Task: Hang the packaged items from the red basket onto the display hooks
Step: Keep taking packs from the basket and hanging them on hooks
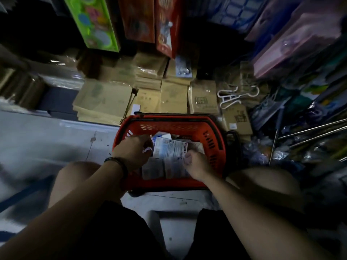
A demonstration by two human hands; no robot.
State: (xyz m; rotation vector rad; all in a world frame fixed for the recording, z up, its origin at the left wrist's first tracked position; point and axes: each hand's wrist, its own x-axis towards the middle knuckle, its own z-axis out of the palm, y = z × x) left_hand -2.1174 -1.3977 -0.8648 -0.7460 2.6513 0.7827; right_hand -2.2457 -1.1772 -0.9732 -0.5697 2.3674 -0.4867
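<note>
A red basket (212, 145) stands on the floor between my knees, holding several white and blue packaged items. My left hand (132, 151) reaches into its left side, fingers curled over a small packet at its fingertips. My right hand (197, 164) is inside the basket's right half and grips the lower edge of a white printed packet (170, 148) that lies on top of the pile. More flat packets (153, 170) lie beneath it. Bare metal display hooks (309, 132) jut out at the right.
Stacks of brown paper bags (105, 102) in clear wrap lie on the floor behind the basket. White plastic hangers (234, 97) rest on them. Boxed toys (93, 23) stand above. Hanging bags and packaged goods (300, 53) crowd the right side. Grey floor (47, 137) lies to the left.
</note>
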